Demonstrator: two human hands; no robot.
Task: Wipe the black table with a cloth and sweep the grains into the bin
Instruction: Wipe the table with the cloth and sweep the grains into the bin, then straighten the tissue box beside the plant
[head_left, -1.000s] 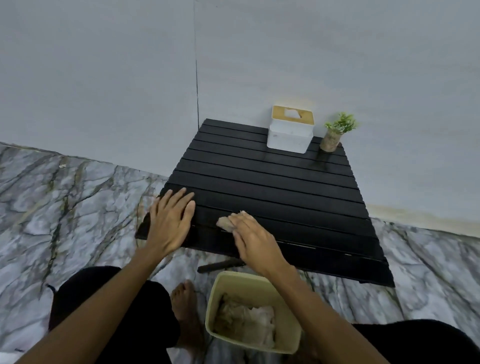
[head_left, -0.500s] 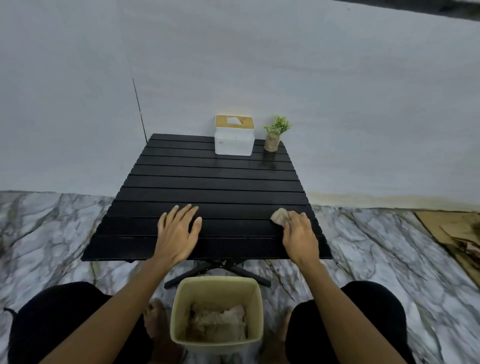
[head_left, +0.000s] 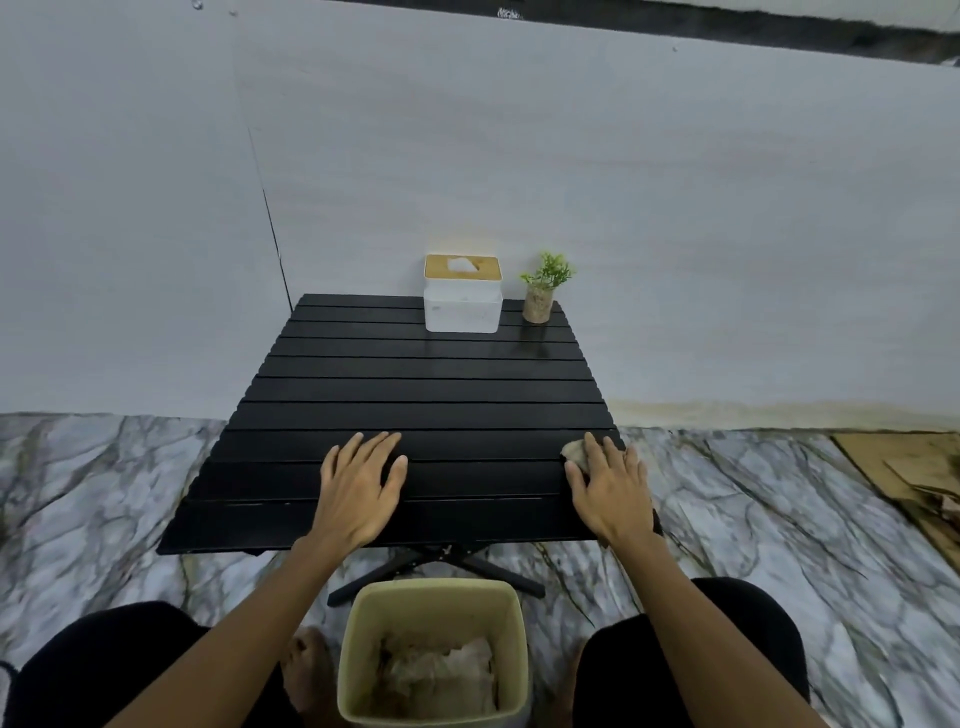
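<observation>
Left hand (head_left: 361, 488) lies flat, palm down, fingers spread toward 12 o'clock. Right hand (head_left: 610, 488) presses palm down, fingers pointing toward 11 o'clock. Both forearms are extended forward.

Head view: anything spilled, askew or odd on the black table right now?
Nothing stands out. The tissue box and small potted plant stand upright at the far edge of the black table. No grains are discernible on the slats. The right hand presses the cloth near the right edge.
</observation>
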